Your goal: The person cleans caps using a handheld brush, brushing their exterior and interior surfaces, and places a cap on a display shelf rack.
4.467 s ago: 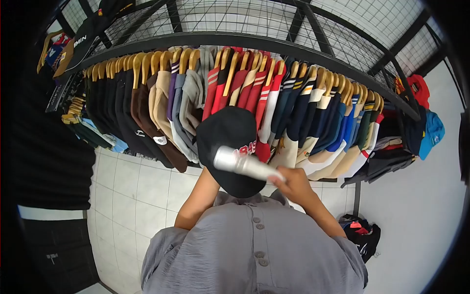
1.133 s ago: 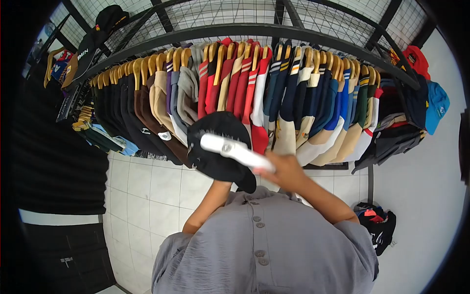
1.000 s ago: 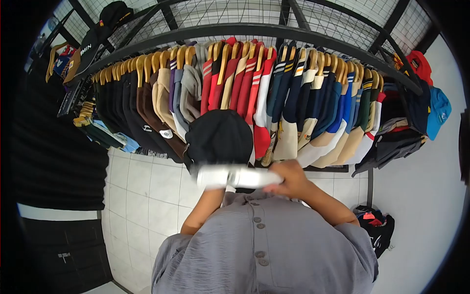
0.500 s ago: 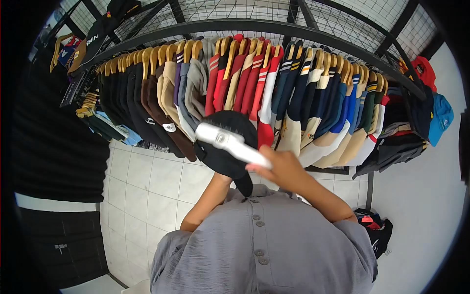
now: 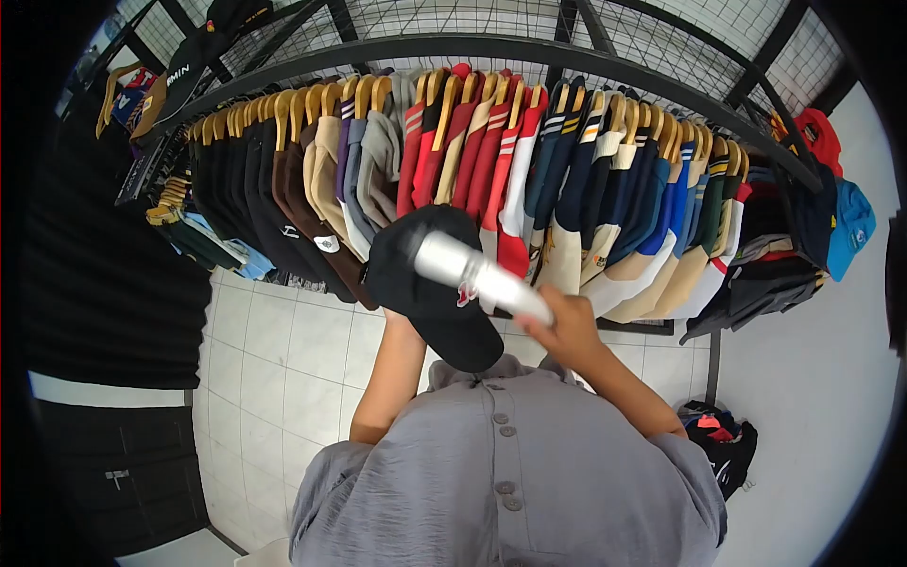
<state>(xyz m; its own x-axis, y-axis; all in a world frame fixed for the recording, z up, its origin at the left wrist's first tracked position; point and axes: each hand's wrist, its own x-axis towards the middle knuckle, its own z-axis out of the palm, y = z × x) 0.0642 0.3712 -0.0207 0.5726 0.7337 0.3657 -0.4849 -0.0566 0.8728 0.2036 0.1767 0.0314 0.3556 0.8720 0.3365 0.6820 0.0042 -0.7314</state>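
A black cap (image 5: 406, 279) with red and white lettering is held up in front of my chest, its brim toward me. My left hand (image 5: 399, 321) is under the cap; its fingers are hidden inside or behind it. My right hand (image 5: 564, 331) is closed round the handle end of a white brush-like tool (image 5: 482, 277). The tool's wide head lies over the cap's front, blurred by motion, so I cannot tell whether it touches the fabric.
Jackets (image 5: 472, 161) on wooden hangers line a black metal rail (image 5: 453, 47) ahead. More caps hang at the upper left and a blue cap (image 5: 852, 230) at the right. A dark pile (image 5: 723, 444) lies on the floor at the right.
The cap has turned so its lettering shows and its brim points more to the right. My right hand and the white tool have moved slightly right. My left forearm has shifted left.
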